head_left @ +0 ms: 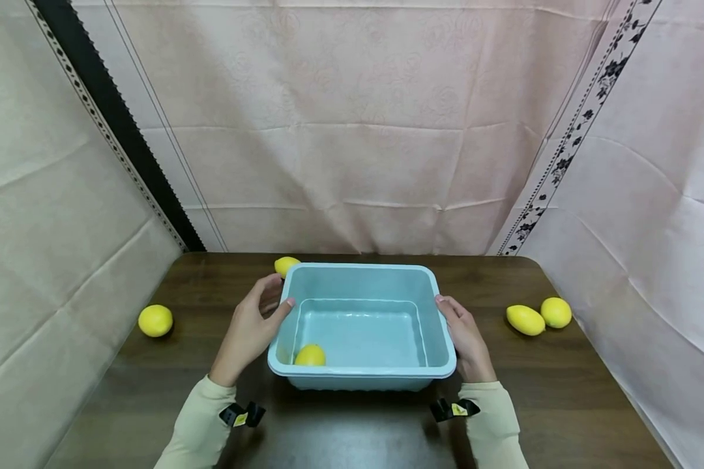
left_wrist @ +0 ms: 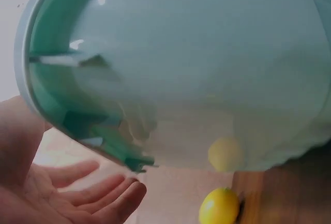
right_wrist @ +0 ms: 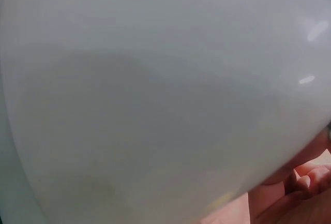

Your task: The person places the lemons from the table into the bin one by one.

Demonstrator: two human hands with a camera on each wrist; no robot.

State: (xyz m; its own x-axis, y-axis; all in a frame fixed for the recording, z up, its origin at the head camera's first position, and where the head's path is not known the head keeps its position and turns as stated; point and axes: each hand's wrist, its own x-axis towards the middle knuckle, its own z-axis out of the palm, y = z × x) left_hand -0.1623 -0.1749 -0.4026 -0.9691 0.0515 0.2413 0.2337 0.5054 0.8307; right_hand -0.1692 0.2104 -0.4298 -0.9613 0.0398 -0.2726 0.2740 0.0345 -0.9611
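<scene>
A light blue plastic basin (head_left: 360, 372) is between my hands at the middle of the table, with one lemon (head_left: 310, 355) in its near left corner. My left hand (head_left: 249, 335) has its thumb at the left rim; in the left wrist view its fingers (left_wrist: 111, 200) spread loosely below the rim, apart from the wall. My right hand (head_left: 465, 339) grips the right rim, thumb on top and fingers underneath, mostly hidden in the head view. Another lemon (head_left: 285, 266) lies just past the basin's far left corner, close to my left fingertips.
At the left table edge sits a lemon (head_left: 155, 320). Two more, a lemon (head_left: 525, 320) and a rounder-looking lemon (head_left: 556, 312), lie side by side on the right. Pale cloth (head_left: 352, 163) hangs behind and on both sides of the dark wooden table (head_left: 352, 430).
</scene>
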